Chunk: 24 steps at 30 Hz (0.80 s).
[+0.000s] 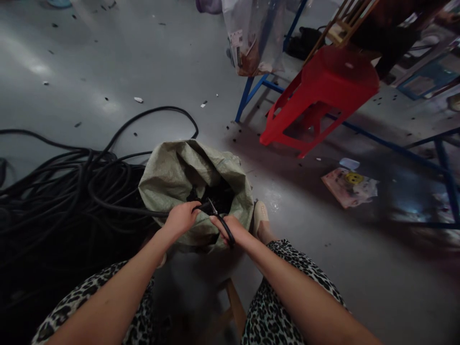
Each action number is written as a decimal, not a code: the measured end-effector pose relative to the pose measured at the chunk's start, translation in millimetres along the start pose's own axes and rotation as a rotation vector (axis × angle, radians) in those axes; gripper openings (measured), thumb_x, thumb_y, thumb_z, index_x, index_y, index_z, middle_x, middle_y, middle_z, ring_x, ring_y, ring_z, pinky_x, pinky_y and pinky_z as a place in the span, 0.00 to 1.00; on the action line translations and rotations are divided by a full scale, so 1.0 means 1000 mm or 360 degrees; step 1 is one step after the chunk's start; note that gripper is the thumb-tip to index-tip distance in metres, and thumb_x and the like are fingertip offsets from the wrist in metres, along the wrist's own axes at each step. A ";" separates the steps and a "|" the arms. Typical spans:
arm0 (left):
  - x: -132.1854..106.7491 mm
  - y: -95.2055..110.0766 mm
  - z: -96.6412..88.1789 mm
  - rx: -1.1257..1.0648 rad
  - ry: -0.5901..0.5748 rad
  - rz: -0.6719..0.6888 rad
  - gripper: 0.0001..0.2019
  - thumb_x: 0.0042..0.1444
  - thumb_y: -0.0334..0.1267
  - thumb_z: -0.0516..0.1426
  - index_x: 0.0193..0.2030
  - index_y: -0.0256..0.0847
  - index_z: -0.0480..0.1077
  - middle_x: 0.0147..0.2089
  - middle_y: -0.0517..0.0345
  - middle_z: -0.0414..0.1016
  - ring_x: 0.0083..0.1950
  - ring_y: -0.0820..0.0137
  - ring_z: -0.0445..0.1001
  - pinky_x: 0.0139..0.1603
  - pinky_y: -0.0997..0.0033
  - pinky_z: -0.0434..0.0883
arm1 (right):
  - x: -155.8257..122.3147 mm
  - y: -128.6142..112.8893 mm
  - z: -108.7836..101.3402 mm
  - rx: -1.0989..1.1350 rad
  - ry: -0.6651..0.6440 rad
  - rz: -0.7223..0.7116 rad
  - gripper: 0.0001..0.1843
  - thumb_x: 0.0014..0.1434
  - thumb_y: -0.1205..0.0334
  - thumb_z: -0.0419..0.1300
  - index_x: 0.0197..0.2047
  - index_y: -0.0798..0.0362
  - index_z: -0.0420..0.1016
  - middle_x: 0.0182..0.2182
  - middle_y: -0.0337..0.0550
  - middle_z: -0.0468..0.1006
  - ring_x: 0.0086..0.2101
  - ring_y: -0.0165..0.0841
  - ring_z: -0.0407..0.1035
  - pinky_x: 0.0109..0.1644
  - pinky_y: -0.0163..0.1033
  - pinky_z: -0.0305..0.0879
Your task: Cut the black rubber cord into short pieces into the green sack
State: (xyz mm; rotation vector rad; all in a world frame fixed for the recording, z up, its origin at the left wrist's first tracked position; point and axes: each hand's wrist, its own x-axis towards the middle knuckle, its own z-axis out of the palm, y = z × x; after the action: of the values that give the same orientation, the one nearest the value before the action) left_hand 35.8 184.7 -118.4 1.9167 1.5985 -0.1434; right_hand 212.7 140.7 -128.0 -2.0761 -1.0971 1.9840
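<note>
My left hand [180, 219] is closed around a black rubber hose or cord [132, 209] near its end, over the mouth of a pale green woven sack [161, 167]. Black-handled scissors [223, 224] are in my right hand [232, 230], their blades pointing up and left close to the end of the cord. Whether the blades touch it I cannot tell. Inside the sack lie dark pieces [223, 194], too dim to make out singly. From my left hand the cord runs back to a large tangled pile [72, 177] on the floor at the left.
A red plastic stool [323, 91] stands at the upper right, by a blue metal frame [246, 98] with a clear plastic bag [251, 43]. A printed packet [348, 187] lies on the grey floor [108, 57], among scattered small scraps. My shoe [261, 213] is right beside the sack.
</note>
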 end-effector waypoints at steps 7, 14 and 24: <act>0.000 -0.002 0.003 0.0133 -0.0042 0.0003 0.18 0.59 0.37 0.49 0.53 0.43 0.72 0.51 0.51 0.77 0.51 0.60 0.75 0.51 0.65 0.68 | -0.006 -0.001 0.000 -0.0048 -0.0056 0.0065 0.29 0.54 0.34 0.56 0.20 0.53 0.60 0.10 0.36 0.60 0.11 0.29 0.59 0.13 0.32 0.57; 0.000 -0.002 0.004 0.0156 -0.0076 -0.0004 0.18 0.59 0.37 0.49 0.53 0.42 0.72 0.51 0.50 0.77 0.50 0.59 0.75 0.49 0.64 0.69 | -0.007 -0.001 -0.001 -0.0026 -0.0092 0.0133 0.26 0.53 0.38 0.59 0.22 0.53 0.60 0.11 0.35 0.60 0.12 0.29 0.59 0.12 0.32 0.59; 0.000 -0.001 -0.001 0.0170 -0.0030 -0.0085 0.18 0.59 0.38 0.50 0.54 0.43 0.71 0.49 0.52 0.78 0.49 0.61 0.76 0.48 0.66 0.69 | 0.001 0.001 -0.003 0.0008 0.0019 0.0118 0.28 0.53 0.37 0.59 0.23 0.55 0.63 0.13 0.36 0.63 0.12 0.28 0.61 0.12 0.31 0.57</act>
State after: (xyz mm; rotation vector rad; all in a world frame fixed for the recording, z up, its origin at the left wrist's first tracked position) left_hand 34.3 185.2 -118.2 1.9477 1.6600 -0.2732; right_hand 215.5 141.6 -129.0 -2.1538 -1.0262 2.0017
